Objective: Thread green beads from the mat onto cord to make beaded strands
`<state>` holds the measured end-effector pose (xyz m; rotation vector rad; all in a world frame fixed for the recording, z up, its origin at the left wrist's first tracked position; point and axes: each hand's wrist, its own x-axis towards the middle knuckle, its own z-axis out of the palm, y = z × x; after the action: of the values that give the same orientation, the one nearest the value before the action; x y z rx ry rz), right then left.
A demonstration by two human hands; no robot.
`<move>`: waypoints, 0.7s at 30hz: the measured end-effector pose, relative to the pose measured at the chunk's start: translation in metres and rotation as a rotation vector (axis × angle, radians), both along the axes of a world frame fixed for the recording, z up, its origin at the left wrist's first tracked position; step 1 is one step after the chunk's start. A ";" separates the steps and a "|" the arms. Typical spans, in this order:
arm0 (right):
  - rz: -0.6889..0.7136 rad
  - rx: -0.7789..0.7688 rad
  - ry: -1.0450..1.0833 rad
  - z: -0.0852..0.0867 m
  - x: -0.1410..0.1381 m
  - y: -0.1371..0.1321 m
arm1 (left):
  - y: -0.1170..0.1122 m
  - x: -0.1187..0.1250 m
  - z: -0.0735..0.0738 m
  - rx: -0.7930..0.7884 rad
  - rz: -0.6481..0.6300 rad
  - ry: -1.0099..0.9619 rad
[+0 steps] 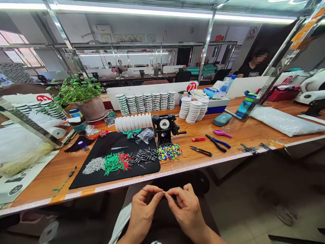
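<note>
My left hand (144, 210) and my right hand (186, 208) meet fingertip to fingertip below the table edge, above my lap. Both are closed in a pinch, with thumb against forefinger. What they pinch is too small to make out. Beyond them a black mat (101, 176) carries piles of silver beads (93, 166), green tube pieces (111, 163), red pieces (124, 162) and black pieces (144, 156). Just right of these lies a heap of multicoloured beads (169, 152). A black hand-cranked winder (165, 127) stands behind, with white spools (133, 122) on its shaft.
Right of the winder lie thread snips (200, 150), blue-handled pliers (217, 142), a red tool (198, 139) and a pink scoop (222, 133). Stacked spools (147, 102) line the back. A potted plant (91, 108) stands left. A measuring tape (122, 184) runs along the front edge.
</note>
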<state>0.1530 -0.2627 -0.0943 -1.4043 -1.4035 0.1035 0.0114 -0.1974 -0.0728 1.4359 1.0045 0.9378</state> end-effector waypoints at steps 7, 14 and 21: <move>0.090 -0.237 0.235 -0.003 0.001 -0.002 | 0.006 -0.003 -0.002 0.080 0.010 -0.002; 0.135 -0.329 0.313 0.000 0.000 -0.002 | 0.005 -0.002 -0.002 0.105 -0.010 -0.014; 0.428 -0.354 0.596 0.004 -0.007 0.001 | 0.005 0.001 -0.005 0.110 -0.082 0.068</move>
<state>0.1456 -0.2613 -0.0907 -1.1817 -1.1806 1.0059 0.0120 -0.1920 -0.0778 1.5984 0.9484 0.9015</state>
